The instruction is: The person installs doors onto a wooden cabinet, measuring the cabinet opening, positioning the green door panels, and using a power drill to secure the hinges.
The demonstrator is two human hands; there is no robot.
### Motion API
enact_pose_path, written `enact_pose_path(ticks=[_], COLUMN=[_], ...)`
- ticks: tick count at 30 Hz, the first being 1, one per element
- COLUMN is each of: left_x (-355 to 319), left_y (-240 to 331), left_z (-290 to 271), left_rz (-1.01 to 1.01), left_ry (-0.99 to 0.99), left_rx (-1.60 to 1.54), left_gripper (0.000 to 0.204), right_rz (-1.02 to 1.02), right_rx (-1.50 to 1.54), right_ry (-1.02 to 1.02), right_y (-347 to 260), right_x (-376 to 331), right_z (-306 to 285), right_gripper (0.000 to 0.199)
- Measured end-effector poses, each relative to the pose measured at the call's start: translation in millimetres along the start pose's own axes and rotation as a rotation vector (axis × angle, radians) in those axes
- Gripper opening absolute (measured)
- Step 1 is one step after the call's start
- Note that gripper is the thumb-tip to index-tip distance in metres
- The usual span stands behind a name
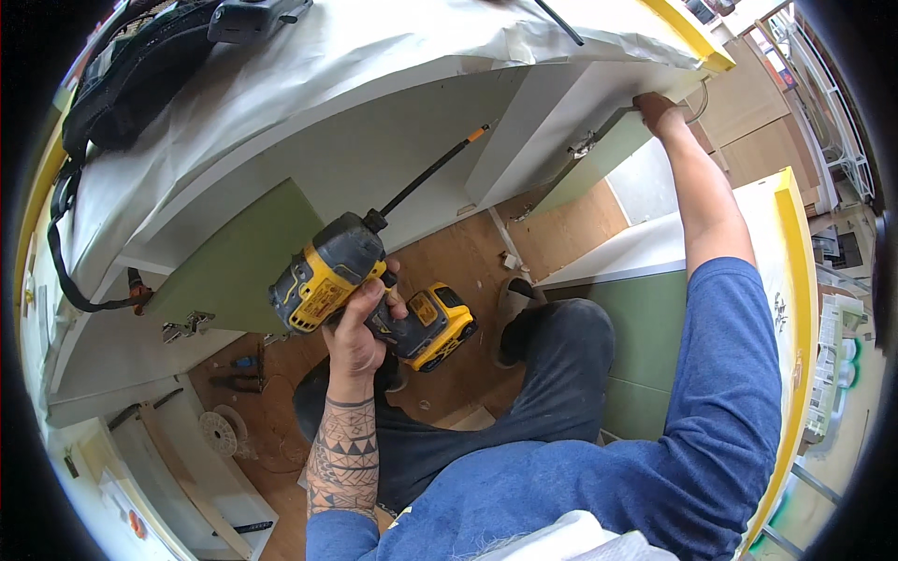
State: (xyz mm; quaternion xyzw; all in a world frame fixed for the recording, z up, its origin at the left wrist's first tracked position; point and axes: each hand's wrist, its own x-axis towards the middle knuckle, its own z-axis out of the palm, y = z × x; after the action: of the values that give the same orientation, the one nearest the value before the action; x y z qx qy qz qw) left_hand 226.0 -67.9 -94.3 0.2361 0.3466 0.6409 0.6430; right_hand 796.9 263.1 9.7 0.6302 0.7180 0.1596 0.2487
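Observation:
My left hand (358, 327) is wrapped round the grip of a yellow and black cordless impact driver (323, 276). A long dark bit (432, 176) with an orange band near its tip points up and to the right. The driver's battery (438, 329) hangs toward my knees. At the far right, my right hand (659, 112) is closed on the upper corner of a green cabinet door (599, 166); some fingers are hidden. Metal hinges (584, 146) show on that door's inner side. The driver's bit is apart from the door.
A second green door (245, 251) with a metal hinge (190, 324) stands open on the left. Pliers (238, 382) and a wire spool (221, 432) lie on the wooden floor (468, 245). A black bag (140, 79) rests on the white covered countertop (355, 37), near a dark rod (559, 22).

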Motion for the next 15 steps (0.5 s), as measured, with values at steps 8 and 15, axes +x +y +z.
enact_pose_path(ticks=[8, 15], left_x=[-7, -2], left_y=[3, 3], left_z=[-31, -32], left_rz=[0.042, 0.159], left_ry=[0.019, -0.203], left_rx=[-0.042, -0.198], left_gripper=[0.033, 0.036], right_rz=[0.261, 0.012], right_rx=[0.336, 0.666], right_ry=[0.361, 0.859], right_y=[-81, -181], right_x=[11, -50], right_z=[-9, -35], right_gripper=[0.036, 0.014])
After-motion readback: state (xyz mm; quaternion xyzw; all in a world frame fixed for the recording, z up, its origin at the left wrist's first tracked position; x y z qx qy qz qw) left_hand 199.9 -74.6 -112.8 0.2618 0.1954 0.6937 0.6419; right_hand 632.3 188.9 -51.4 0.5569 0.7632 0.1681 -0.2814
